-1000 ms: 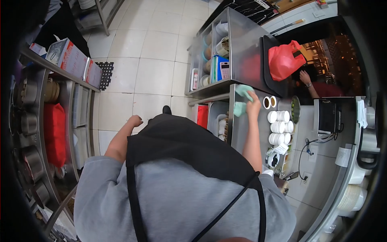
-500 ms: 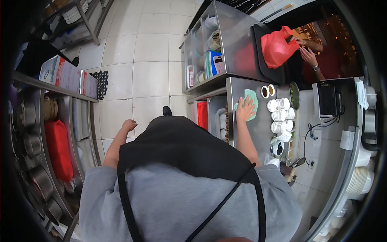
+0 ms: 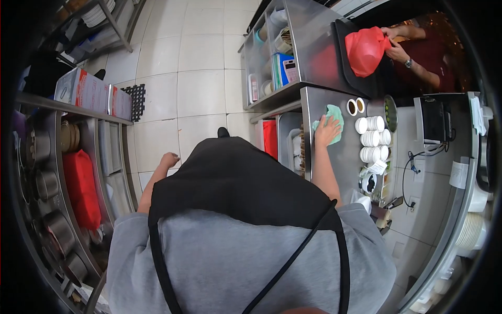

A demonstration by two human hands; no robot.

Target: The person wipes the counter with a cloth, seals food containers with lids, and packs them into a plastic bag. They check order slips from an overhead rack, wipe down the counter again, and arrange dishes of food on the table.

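My right hand (image 3: 327, 132) lies flat with stretched fingers on a light green cloth (image 3: 335, 114), pressing it against the steel counter (image 3: 314, 99). Beyond the cloth stand two small cups of dark sauce (image 3: 352, 108), with stacks of white lids or small cups (image 3: 370, 138) to their right. Out to my left, over the tiled floor, hangs my left hand (image 3: 170, 159), its fingers loosely curled and nothing visible in them.
Across the pass, another person's hands (image 3: 397, 52) hold a red plastic bag (image 3: 364, 52) above a black mat. A shelf with steel pots (image 3: 47, 186) and a red bundle (image 3: 82, 188) runs along my left. Boxes (image 3: 91, 94) sit at its far end.
My right hand and the cloth stay together on the counter, the fingers now closer together. The other person leans further into view with the red bag. The whole view has shifted slightly.
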